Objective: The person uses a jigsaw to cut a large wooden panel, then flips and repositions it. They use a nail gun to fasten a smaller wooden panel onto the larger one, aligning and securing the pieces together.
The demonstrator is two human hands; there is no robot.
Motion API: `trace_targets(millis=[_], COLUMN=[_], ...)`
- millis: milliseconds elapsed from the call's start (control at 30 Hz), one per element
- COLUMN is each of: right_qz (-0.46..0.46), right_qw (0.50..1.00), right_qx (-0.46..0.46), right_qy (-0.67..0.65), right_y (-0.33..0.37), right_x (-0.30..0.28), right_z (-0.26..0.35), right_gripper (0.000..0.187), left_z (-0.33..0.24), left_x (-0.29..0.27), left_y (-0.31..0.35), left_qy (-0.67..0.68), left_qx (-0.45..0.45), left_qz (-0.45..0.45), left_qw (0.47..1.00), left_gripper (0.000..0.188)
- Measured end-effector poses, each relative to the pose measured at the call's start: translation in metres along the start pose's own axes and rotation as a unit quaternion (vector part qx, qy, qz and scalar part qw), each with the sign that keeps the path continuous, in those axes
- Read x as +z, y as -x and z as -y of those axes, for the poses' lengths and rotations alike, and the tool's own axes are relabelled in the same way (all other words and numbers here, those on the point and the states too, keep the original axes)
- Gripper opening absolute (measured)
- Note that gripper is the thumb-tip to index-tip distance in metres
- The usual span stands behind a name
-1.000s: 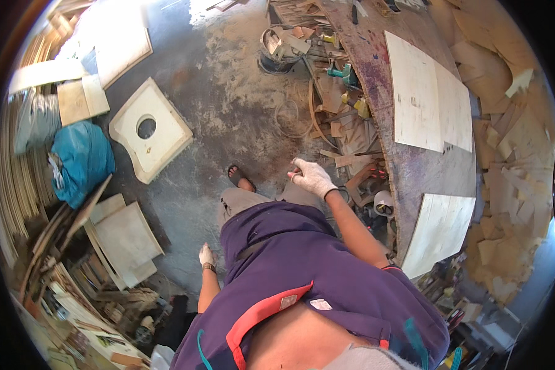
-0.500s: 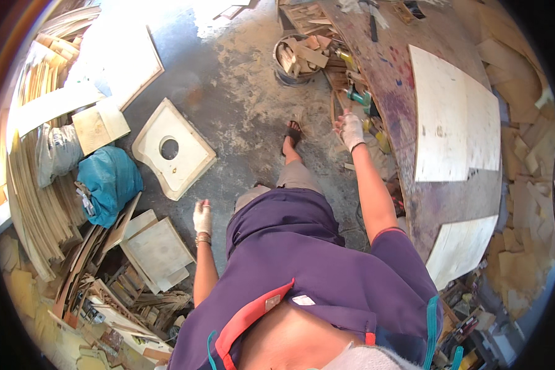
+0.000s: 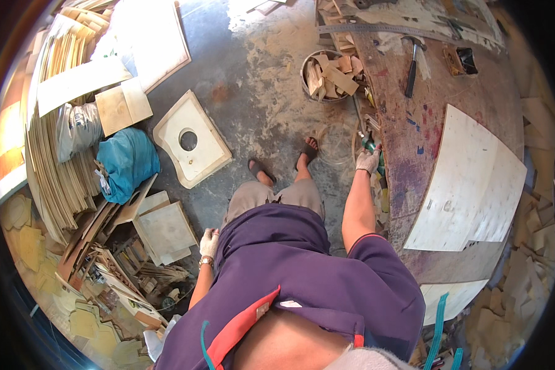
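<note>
My right hand, in a pale glove with bare fingertips, reaches to the left edge of the workbench. Its fingers close round a green power tool; much of the tool is hidden by the hand and the bench edge. My left hand, gloved the same way and with a watch at the wrist, hangs beside my hip. Its fingers are loosely bent and somewhat apart, with nothing seen in them.
A hammer, a metal ruler and a pale plywood sheet lie on the bench. Beyond my feet stands a bucket of wood scraps. To the left are a panel with a round hole, a blue sack and stacked boards.
My right hand has gone from open fingers beside the green power tool to a hold on it. The view has shifted, both feet now show, and my left hand hangs closer to my hip.
</note>
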State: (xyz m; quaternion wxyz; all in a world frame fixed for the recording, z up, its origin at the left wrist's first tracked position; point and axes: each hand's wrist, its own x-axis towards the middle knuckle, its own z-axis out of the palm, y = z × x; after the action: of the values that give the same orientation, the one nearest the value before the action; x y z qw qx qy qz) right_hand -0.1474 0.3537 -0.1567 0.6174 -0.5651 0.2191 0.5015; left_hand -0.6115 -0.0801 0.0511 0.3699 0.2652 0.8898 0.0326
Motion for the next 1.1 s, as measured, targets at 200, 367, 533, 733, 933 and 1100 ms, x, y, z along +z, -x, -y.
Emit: trace_targets(millis=[200, 367, 533, 733, 933, 1100], right_qz=[-0.048, 0.088, 0.186, 0.296, 0.542, 0.661], right_qw=[0.990, 0.996, 0.981, 0.929, 0.681, 0.450], right_qx=[-0.060, -0.006, 0.024, 0.077, -0.035, -0.114], right_qy=[0.119, 0.005, -0.043, 0.210, 0.491, 0.590], right_y=[0.009, 0.042, 0.083, 0.189, 0.297, 0.377], right_x=[-0.036, -0.015, -0.005, 0.019, 0.099, 0.127], right_z=[0.001, -0.008, -0.048, -0.129, -0.185, -0.198], right_gripper=[0.023, 0.012, 0.018, 0.019, 0.053, 0.037], left_z=[-0.063, -0.158, -0.236, -0.260, -0.270, -0.238], left_x=[-0.024, -0.045, -0.069, -0.058, -0.037, -0.055], left_y=[-0.060, -0.120, -0.140, -0.158, -0.158, -0.188], left_qy=[0.023, 0.076, 0.200, 0.267, 0.417, 0.724], left_qx=[0.044, 0.162, 0.240, 0.228, 0.171, -0.012], left_qz=[0.010, 0.028, 0.073, 0.254, 0.331, 0.220], left_qw=[0.999, 0.983, 0.947, 0.901, 0.829, 0.654], left_gripper=[0.047, 0.048, 0.046, 0.048, 0.056, 0.030])
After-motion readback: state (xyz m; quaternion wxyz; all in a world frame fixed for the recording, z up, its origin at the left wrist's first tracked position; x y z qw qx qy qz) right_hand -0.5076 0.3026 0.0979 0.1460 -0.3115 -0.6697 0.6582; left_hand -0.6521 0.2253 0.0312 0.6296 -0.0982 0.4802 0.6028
